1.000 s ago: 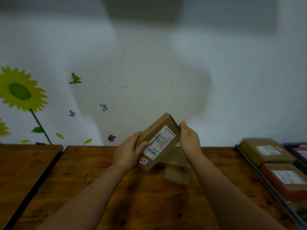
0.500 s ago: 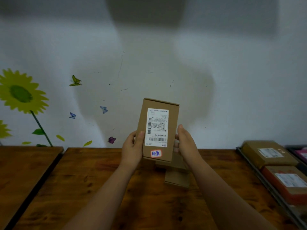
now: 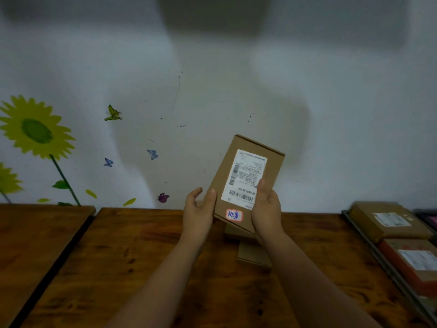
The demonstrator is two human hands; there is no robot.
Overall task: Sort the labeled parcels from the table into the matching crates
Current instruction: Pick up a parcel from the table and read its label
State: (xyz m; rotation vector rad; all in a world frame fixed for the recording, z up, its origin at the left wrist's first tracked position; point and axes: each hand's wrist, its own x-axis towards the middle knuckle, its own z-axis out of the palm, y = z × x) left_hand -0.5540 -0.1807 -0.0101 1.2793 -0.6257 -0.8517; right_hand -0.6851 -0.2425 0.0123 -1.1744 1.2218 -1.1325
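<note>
I hold a flat brown cardboard parcel upright above the table, tilted to the right. It bears a white shipping label and a small red-bordered sticker with blue handwriting near its lower edge. My right hand grips its lower right side, thumb on the label. My left hand lies along the lower left edge, the thumb touching the parcel and the fingers loose beside it. Further brown parcels lie on the wooden table under my hands, partly hidden.
A dark-framed crate at the right table edge holds a brown labeled parcel and a red labeled parcel. A second table stands to the left across a narrow gap. The wall with sunflower stickers is close behind.
The parcel went from lying tilted low between both hands to upright with its label facing me, then shifted right and tilted. My left hand's hold has loosened.
</note>
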